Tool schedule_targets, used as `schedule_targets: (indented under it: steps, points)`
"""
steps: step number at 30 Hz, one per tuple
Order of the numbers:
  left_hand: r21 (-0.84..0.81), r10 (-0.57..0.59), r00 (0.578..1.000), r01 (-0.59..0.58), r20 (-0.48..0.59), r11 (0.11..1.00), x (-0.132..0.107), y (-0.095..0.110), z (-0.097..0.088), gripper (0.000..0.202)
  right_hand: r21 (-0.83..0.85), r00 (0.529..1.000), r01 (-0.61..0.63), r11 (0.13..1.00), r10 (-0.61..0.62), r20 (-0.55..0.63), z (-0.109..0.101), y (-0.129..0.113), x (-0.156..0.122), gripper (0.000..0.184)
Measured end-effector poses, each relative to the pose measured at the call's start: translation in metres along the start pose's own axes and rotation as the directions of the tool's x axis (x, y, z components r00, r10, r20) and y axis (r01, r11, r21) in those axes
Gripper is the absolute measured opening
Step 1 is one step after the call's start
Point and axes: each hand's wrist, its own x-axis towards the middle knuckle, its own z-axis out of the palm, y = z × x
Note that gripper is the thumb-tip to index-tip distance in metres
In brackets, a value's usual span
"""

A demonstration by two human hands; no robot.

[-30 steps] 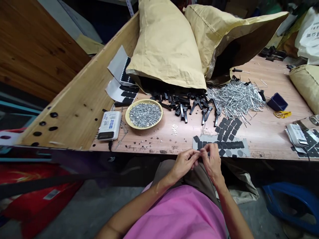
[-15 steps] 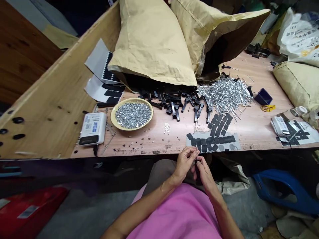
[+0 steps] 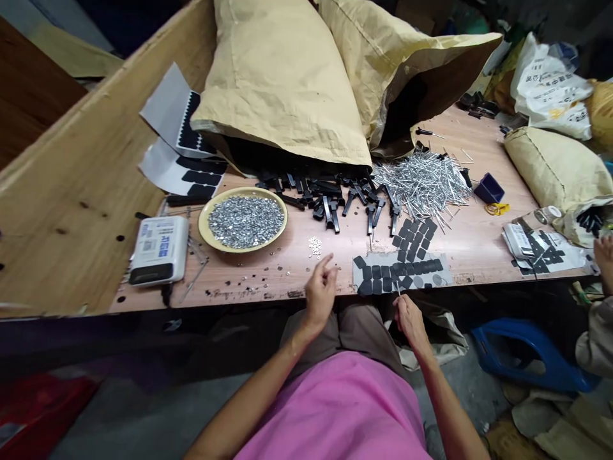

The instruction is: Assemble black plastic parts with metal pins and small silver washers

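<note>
Right hand (image 3: pixel 410 318): fingers pinched on a thin pin (image 3: pixel 397 288), its tip at the front edge of the sheet (image 3: pixel 446 275). Left hand (image 3: pixel 320 295): fingers loosely spread, no part visible, near the rings (image 3: pixel 315 246). Risks: low pin could drag pads (image 3: pixel 377 271) askew; careless left sweep could scatter rings

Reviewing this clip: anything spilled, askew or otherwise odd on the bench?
Small loose bits lie strewn near the front edge, outside the yellow bowl, so they look spilled. On the gray sheet, the black pad at the upper left corner sits tilted, out of line with the neat row beside it.
</note>
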Motion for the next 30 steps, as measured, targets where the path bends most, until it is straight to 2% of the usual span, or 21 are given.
schedule_targets:
  steps: [3,6,10,15,18,22,26,30]
  points:
    - [0.078,0.097,0.984,-0.086,-0.151,0.993,0.015,-0.012,-0.008,0.035,0.030,1.000,0.017,0.999,-0.018,0.019,0.010,-0.006,0.000,0.026]
    - [0.115,0.132,0.972,-0.111,-0.197,0.987,0.020,-0.021,-0.008,0.036,0.078,0.995,0.035,0.996,-0.042,0.087,0.021,-0.014,-0.003,0.023]
    - [0.126,0.153,0.968,-0.129,-0.200,0.984,0.020,-0.025,-0.005,0.037,0.163,0.992,-0.043,0.986,0.022,0.126,0.023,-0.018,-0.003,0.024]
    - [0.124,0.151,0.966,-0.127,-0.211,0.984,0.022,-0.025,-0.007,0.036,0.264,0.968,-0.123,0.957,0.058,0.242,0.026,-0.023,-0.006,0.018]
    - [0.116,0.148,0.967,-0.126,-0.208,0.985,0.023,-0.025,-0.008,0.037,0.327,0.966,-0.159,0.932,0.079,0.245,0.027,-0.027,-0.008,0.022]
    - [0.116,0.117,0.972,-0.095,-0.203,0.989,0.022,-0.024,-0.009,0.038,0.370,0.933,-0.221,0.902,0.084,0.351,0.031,-0.031,-0.014,0.023]
    - [0.110,0.109,0.975,-0.089,-0.194,0.990,0.022,-0.022,-0.009,0.039,0.489,0.938,-0.284,0.825,0.133,0.321,0.028,-0.033,-0.016,0.020]
    - [0.130,0.104,0.976,-0.079,-0.192,0.988,0.022,-0.022,-0.007,0.038,0.487,0.893,-0.353,0.799,0.132,0.431,0.038,-0.035,-0.020,0.020]
